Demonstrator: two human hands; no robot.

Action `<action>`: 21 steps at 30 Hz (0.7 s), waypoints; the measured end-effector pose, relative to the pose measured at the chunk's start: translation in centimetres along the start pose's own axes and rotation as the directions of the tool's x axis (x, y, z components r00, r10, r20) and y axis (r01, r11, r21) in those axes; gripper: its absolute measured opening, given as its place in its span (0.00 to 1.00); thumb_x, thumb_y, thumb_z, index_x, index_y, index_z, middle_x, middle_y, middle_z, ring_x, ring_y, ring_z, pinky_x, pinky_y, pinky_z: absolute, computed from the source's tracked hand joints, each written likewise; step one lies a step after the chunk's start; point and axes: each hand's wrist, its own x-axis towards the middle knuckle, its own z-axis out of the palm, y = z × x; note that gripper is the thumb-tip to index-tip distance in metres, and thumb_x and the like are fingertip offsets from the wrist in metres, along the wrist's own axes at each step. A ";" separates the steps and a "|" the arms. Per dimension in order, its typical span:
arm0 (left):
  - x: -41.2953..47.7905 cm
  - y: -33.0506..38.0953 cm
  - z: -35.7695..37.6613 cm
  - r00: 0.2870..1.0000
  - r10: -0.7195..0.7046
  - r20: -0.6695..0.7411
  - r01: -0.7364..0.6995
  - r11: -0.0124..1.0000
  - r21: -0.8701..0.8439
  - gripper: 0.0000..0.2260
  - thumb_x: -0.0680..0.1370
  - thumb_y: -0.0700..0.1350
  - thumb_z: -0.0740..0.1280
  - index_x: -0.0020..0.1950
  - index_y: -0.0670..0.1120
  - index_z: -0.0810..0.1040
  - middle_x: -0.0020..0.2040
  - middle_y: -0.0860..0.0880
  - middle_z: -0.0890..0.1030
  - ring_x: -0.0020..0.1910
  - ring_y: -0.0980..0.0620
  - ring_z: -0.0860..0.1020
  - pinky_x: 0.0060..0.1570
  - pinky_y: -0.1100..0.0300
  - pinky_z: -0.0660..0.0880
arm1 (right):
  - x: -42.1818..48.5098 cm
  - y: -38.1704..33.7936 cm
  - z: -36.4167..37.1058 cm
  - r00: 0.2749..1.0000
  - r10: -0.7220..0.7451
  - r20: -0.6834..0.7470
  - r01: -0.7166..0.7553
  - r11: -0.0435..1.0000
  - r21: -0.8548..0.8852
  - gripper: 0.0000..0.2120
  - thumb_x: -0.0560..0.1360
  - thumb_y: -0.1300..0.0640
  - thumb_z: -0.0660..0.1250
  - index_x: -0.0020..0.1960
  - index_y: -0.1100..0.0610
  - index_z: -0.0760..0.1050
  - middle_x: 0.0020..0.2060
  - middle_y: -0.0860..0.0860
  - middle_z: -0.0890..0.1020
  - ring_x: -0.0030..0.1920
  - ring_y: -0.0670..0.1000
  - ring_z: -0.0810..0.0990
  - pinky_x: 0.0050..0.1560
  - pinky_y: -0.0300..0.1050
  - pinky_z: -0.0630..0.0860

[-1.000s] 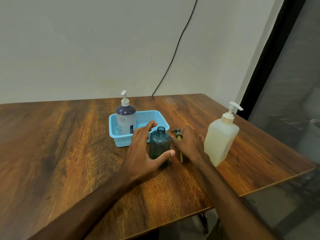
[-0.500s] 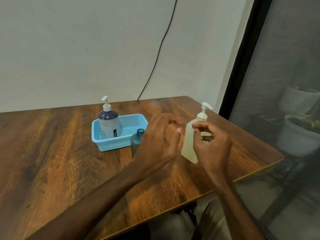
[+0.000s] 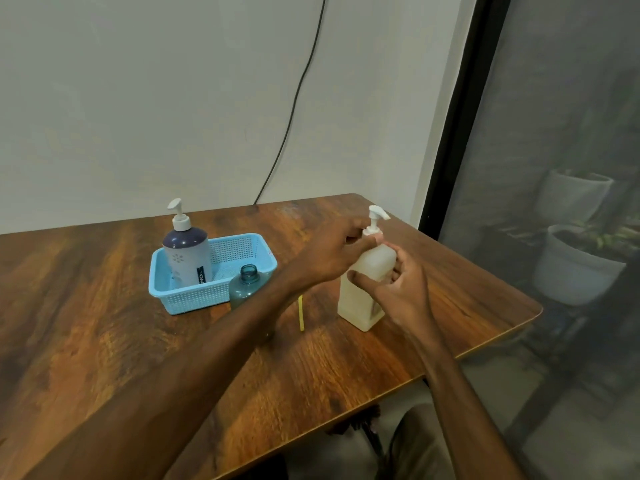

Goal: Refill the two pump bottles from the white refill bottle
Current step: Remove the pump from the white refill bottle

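Observation:
The white refill bottle (image 3: 360, 296) stands upright on the wooden table (image 3: 104, 341), right of centre, its white pump (image 3: 375, 218) on top. My left hand (image 3: 332, 252) grips the bottle's neck just under the pump. My right hand (image 3: 398, 289) wraps around the bottle's body from the right. A small teal bottle (image 3: 246, 284) stands with its neck open, partly hidden by my left forearm. Its removed pump's yellow tube (image 3: 301, 313) lies on the table beside it. A purple-and-white pump bottle (image 3: 187, 254) stands in the blue basket (image 3: 194, 301).
The table's right edge and rounded corner (image 3: 533, 313) lie close to the refill bottle. A black cable (image 3: 294, 105) runs down the wall behind the table. White plant pots (image 3: 571, 271) stand beyond the screen on the right.
Both hands left the teal bottle and its pump and moved right to the white refill bottle, closing on its neck and body. The camera view shifted right.

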 end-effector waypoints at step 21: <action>1.9 0.1 4.5 0.922 -0.305 -0.238 0.254 0.941 -0.222 0.21 0.75 0.65 0.73 0.43 0.46 0.82 0.37 0.54 0.83 0.37 0.60 0.80 0.39 0.60 0.73 | -1.2 0.5 1.5 0.987 -0.090 -0.131 0.081 0.994 -0.073 0.39 0.61 0.39 0.77 0.68 0.51 0.72 0.56 0.45 0.82 0.55 0.45 0.82 0.52 0.53 0.84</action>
